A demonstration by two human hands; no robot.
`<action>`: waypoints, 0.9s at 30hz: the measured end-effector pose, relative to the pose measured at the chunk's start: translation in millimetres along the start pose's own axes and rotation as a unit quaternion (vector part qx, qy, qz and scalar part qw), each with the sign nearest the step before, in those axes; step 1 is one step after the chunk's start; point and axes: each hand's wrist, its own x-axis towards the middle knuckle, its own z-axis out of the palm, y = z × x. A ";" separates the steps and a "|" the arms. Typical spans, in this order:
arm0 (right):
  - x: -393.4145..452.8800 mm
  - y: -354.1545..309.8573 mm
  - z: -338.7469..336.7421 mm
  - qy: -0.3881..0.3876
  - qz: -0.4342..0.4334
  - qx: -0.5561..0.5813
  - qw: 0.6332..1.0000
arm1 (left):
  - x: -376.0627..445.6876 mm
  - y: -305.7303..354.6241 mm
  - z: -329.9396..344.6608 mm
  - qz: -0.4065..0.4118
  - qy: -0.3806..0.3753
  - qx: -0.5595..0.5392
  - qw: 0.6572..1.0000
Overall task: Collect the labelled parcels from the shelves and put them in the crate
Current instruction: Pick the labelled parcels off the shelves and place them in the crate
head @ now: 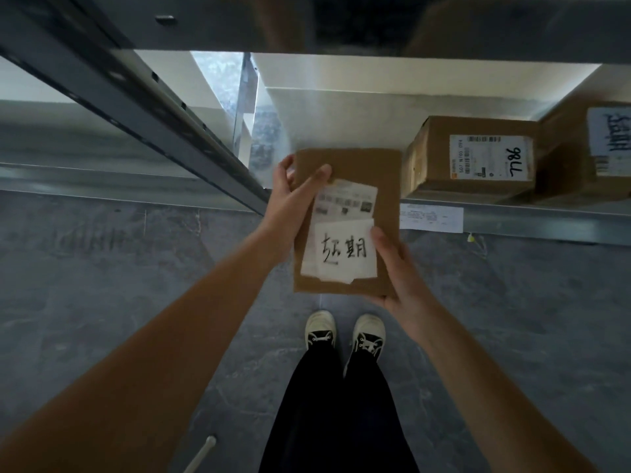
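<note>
A flat brown cardboard parcel [386, 186] with a printed label and a handwritten white label is held in front of me, above the floor and at the shelf's front edge. My left hand [293, 199] grips its upper left edge, thumb across the top face. My right hand [397, 268] holds its lower right corner, thumb on the white label. On the low shelf to the right sit a labelled brown box [474, 158] and, beside it, another labelled box [587, 148], partly cut off. No crate is in view.
A grey metal shelf upright [143, 107] runs diagonally at the left. The low shelf's front rail [529, 220] carries a white paper tag [432, 218]. An upper shelf [341, 22] hangs overhead. My feet [345, 332] stand on dark grey floor; a white stick [201, 454] lies lower left.
</note>
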 end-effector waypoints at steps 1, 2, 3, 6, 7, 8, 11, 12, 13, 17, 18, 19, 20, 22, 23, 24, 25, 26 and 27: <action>-7.8 4.6 1.1 -0.015 0.012 0.024 1.000 | -9.3 -4.1 2.8 -0.004 0.003 0.011 1.000; -17.1 8.3 2.4 -0.021 0.017 0.034 0.999 | -20.2 -7.1 4.1 -0.007 0.003 0.027 1.000; -26.6 10.6 3.6 -0.017 0.013 0.031 0.999 | -32.3 -10.6 3.6 -0.010 -0.004 0.039 0.999; -56.4 12.9 7.8 0.032 -0.015 -0.044 0.998 | -76.1 -15.5 -3.7 -0.014 -0.050 0.053 0.997; -67.1 13.9 8.3 0.043 -0.029 -0.060 0.997 | -91.2 -13.4 -6.3 -0.016 -0.061 0.055 0.997; -80.3 13.1 9.0 0.049 -0.042 -0.059 0.996 | -104.1 -10.5 -8.6 -0.017 -0.068 0.048 0.996; -124.9 0.4 12.1 0.068 -0.087 -0.054 0.992 | -135.8 5.0 -10.2 -0.017 -0.074 0.020 0.997; -138.3 -4.1 12.3 0.080 -0.099 -0.057 0.990 | -146.9 10.3 -9.2 -0.013 -0.073 0.022 0.997; -154.2 -10.2 12.8 0.095 -0.110 -0.060 0.988 | -160.9 17.7 -6.5 -0.009 -0.070 0.025 0.997; -189.4 -15.8 9.5 0.132 -0.119 -0.084 0.980 | -203.9 26.4 8.8 -0.010 -0.029 0.032 0.999; -197.2 -15.3 8.5 0.142 -0.115 -0.084 0.980 | -214.1 29.0 12.7 -0.014 -0.026 0.032 0.999; -203.9 -14.8 7.8 0.150 -0.112 -0.082 0.979 | -221.8 31.0 15.5 -0.020 -0.026 0.032 0.999; -208.4 -13.5 6.9 0.158 -0.111 -0.079 0.978 | -227.0 33.7 17.5 -0.024 -0.027 0.031 0.999; -215.9 -13.7 4.5 0.172 -0.123 -0.079 0.974 | -230.5 39.8 20.4 -0.018 -0.032 0.027 0.999; -218.9 -14.6 2.7 0.179 -0.130 -0.083 0.972 | -231.6 42.8 22.2 -0.015 -0.037 0.029 0.999; -222.4 -15.8 0.4 0.185 -0.137 -0.086 0.969 | -232.7 45.9 24.8 -0.012 -0.043 0.032 0.998; -225.0 -16.6 -2.7 0.186 -0.142 -0.083 0.969 | -233.8 48.5 27.8 -0.009 -0.049 0.035 0.998; -228.3 -18.2 -5.6 0.186 -0.145 -0.081 0.968 | -235.2 51.3 31.3 -0.008 -0.057 0.037 0.998; -230.4 -19.7 -9.1 0.186 -0.147 -0.083 0.968 | -235.6 53.3 35.0 -0.009 -0.062 0.040 0.997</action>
